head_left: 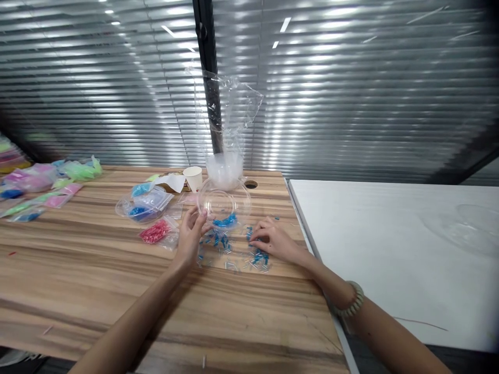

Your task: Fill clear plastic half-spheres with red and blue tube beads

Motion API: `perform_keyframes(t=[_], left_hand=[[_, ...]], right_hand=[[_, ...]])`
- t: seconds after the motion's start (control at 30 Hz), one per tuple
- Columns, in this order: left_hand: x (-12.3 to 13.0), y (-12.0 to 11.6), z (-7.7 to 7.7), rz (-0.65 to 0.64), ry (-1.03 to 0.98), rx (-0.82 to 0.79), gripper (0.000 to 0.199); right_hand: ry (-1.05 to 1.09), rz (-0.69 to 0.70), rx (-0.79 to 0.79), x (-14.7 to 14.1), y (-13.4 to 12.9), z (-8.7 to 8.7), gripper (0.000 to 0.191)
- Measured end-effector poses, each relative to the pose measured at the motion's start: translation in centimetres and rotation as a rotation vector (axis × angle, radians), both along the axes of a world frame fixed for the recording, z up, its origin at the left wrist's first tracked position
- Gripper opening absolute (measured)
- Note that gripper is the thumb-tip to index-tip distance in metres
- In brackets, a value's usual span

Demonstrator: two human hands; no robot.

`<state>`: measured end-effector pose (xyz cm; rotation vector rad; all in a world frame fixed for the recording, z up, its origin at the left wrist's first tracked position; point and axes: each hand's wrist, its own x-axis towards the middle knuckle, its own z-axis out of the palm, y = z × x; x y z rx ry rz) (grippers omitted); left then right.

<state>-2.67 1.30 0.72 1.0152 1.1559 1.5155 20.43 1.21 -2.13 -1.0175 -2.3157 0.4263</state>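
My left hand (pixel 192 232) grips the left rim of a clear round plastic bowl (pixel 244 200), which is tilted with blue pieces (pixel 226 221) gathered in its lower part. Small blue and clear tube-like pieces (pixel 220 241) lie scattered on the wooden table below it. To the right, my right hand (pixel 268 238) is low over another cluster of blue and clear pieces (pixel 260 257), thumb and fingers drawn together; whatever is between the fingertips is too small to make out.
Left of the bowl are a bag of red pieces (pixel 155 231), a clear dish with bags (pixel 122 208) and a white cup (pixel 193 178). Stacked clear bowls in plastic (pixel 225 169) stand behind. Colourful bags (pixel 37 176) lie far left. A white table (pixel 370 234) adjoins on the right.
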Motion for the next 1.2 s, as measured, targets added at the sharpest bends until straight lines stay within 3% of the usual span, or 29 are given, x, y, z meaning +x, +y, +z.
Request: perform_keyframes(t=[0.73,1.03,1.2], left_hand=[[-0.1,-0.1,-0.1,-0.063,0.119,-0.016,0.053],[0.1,-0.4,0.2,-0.088,0.184,-0.033,0.06],[0.3,-0.7,0.5,-0.176,0.234,-0.082,0.064]], right_hand=[[-0.007,0.075,-0.035,-0.7,-0.2,-0.5,0.011],[0.367,-0.199,0.223,-0.5,-0.1,0.5,0.011],[0.411,-0.216,0.37,-0.6,-0.4,0.6,0.011]])
